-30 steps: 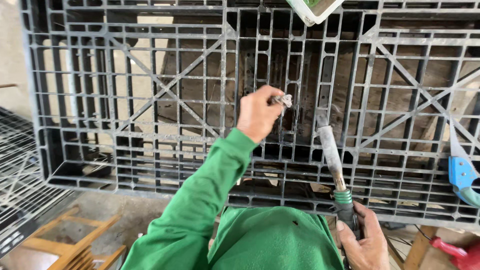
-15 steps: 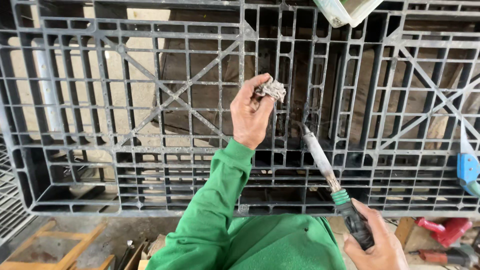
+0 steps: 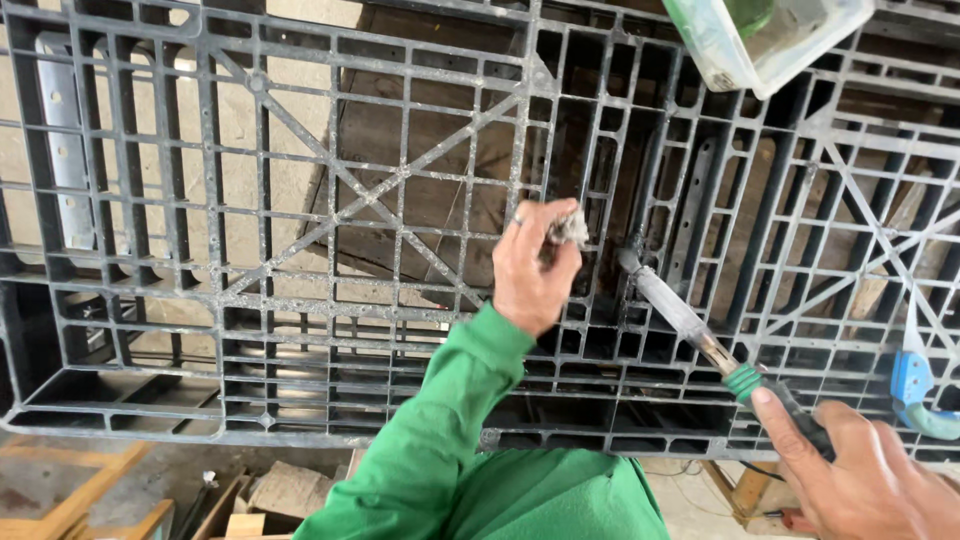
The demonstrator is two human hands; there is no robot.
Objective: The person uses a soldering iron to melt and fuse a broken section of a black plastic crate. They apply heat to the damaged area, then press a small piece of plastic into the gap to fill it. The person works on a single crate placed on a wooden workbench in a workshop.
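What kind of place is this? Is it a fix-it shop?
Probably a repair workshop. A big black plastic pallet stands on edge. The right hand holds a soldering-type iron against its ribs, and the left hand pinches a grey scrap. Wood offcuts lie on the floor.

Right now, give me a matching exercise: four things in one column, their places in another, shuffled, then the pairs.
Things:
1 gray wad
2 iron
3 clear tub
4 blue clamp

Places:
A top right corner
B in the right hand
C in the left hand
D right edge of the pallet

Pairs: 1-C, 2-B, 3-A, 4-D
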